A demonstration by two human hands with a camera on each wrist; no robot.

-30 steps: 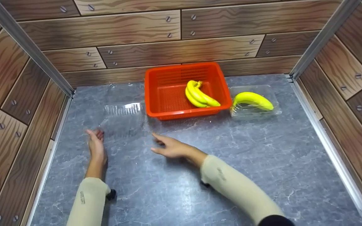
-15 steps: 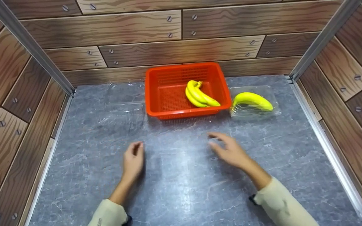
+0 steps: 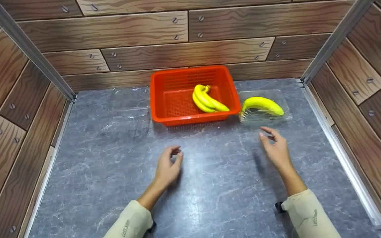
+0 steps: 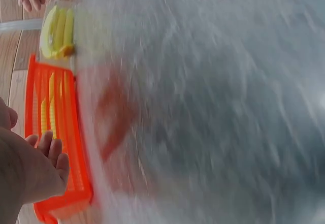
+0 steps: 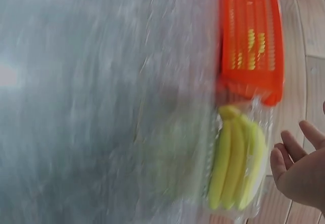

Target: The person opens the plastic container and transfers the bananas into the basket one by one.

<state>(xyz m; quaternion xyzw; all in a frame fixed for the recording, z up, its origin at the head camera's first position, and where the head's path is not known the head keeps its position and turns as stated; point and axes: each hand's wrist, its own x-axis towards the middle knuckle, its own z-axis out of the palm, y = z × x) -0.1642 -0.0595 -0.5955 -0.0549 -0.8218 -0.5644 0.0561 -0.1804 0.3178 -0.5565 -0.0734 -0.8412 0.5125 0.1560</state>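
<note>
My right hand (image 3: pixel 277 150), fingers loosely bent and holding nothing, is just in front of a clear plastic box (image 3: pixel 284 99) at the right. Inside that box lies a bunch of bananas (image 3: pixel 265 104), seen as several fruits side by side in the right wrist view. My left hand (image 3: pixel 169 168) hovers over the grey tabletop in front of the red basket (image 3: pixel 169 119), its fingers relaxed and nothing between them. A second bunch of bananas (image 3: pixel 205 99) lies in the right part of this basket.
Left of the basket lies another clear plastic box (image 3: pixel 129 100), hard to see against the grey marbled tabletop (image 3: pixel 111 185). Wood-patterned walls (image 3: pixel 144 28) close in the back and both sides, with metal rails (image 3: pixel 342 155) along the edges.
Both hands have moved rightward from the clear box at the left. The right hand has come up near the banana box; the left is in front of the basket.
</note>
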